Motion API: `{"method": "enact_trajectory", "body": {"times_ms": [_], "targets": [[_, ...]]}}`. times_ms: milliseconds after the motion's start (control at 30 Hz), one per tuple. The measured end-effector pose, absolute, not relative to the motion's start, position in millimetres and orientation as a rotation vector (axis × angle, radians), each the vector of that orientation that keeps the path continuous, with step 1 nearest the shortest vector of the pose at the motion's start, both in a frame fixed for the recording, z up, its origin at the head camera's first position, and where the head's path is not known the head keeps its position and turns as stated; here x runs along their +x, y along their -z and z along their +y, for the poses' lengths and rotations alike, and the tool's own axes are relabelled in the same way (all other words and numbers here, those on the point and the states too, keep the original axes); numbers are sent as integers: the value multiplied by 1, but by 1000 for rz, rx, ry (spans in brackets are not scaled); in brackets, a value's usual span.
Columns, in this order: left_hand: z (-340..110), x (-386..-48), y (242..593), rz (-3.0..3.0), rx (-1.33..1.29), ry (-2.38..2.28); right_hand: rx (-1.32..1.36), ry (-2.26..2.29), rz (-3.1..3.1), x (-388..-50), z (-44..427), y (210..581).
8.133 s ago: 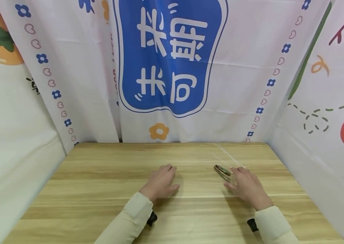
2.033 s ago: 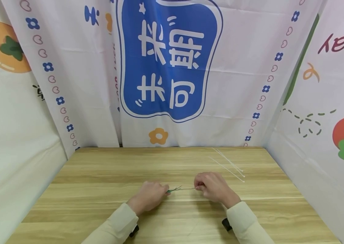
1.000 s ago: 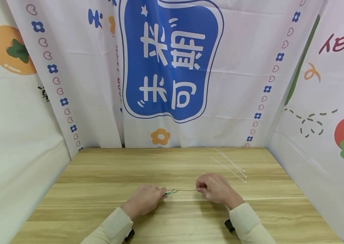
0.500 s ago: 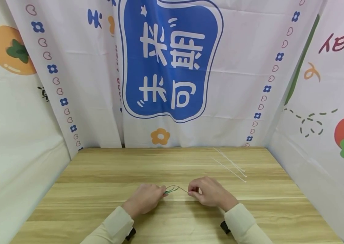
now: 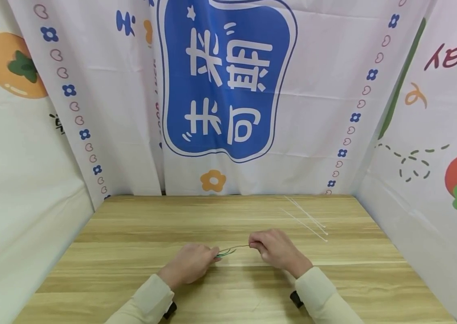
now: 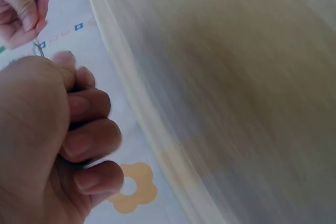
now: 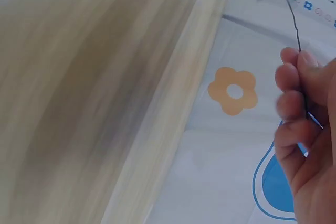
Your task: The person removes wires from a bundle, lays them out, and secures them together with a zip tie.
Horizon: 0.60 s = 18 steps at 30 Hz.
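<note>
In the head view my left hand point(image 5: 191, 264) grips a small bundle of thin wires point(image 5: 226, 254), green strands and darker ones, most of it hidden in the fist. One thin dark wire point(image 5: 238, 246) stretches from the bundle to my right hand point(image 5: 278, 252), which pinches it between thumb and fingertips. The right wrist view shows this wire point(image 7: 295, 22) running down past the thumb, its dark tail lying across the curled fingers. From the left wrist, the curled left hand point(image 6: 47, 124) mostly hides the bundle. Both hands are just above the table.
Several thin white strips with small heads, like cable ties point(image 5: 303, 224), lie at the table's back right. The wood-grain table point(image 5: 139, 220) meets a printed white curtain point(image 5: 317, 112) at its back edge, with cloth at both sides.
Earlier the folded wires lay on the table by my right hand; now both hands hold them. Within the last half second the right hand has risen slightly and the bowed wire has straightened.
</note>
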<state>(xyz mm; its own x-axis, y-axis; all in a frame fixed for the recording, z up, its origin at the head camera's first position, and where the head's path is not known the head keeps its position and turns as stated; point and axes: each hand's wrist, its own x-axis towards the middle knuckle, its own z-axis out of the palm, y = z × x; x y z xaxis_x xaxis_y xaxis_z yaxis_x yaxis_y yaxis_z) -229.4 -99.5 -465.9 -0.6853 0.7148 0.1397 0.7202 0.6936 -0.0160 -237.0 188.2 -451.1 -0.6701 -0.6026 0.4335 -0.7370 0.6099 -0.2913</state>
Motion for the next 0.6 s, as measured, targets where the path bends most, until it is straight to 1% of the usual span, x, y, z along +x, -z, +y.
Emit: {"method": "enact_trajectory", "body": {"times_ms": [200,367,600], "targets": [[-108,-228,463,-2725,-1238,168,1083,-646,-2568,-240,196,455],[-110,-226,462,-2702,-1246,153,1095,-642,-2565,-243,201,459],[-110,-222,458,-2693,-1259,138,1042,-647,-2602,-245,206,460]]}}
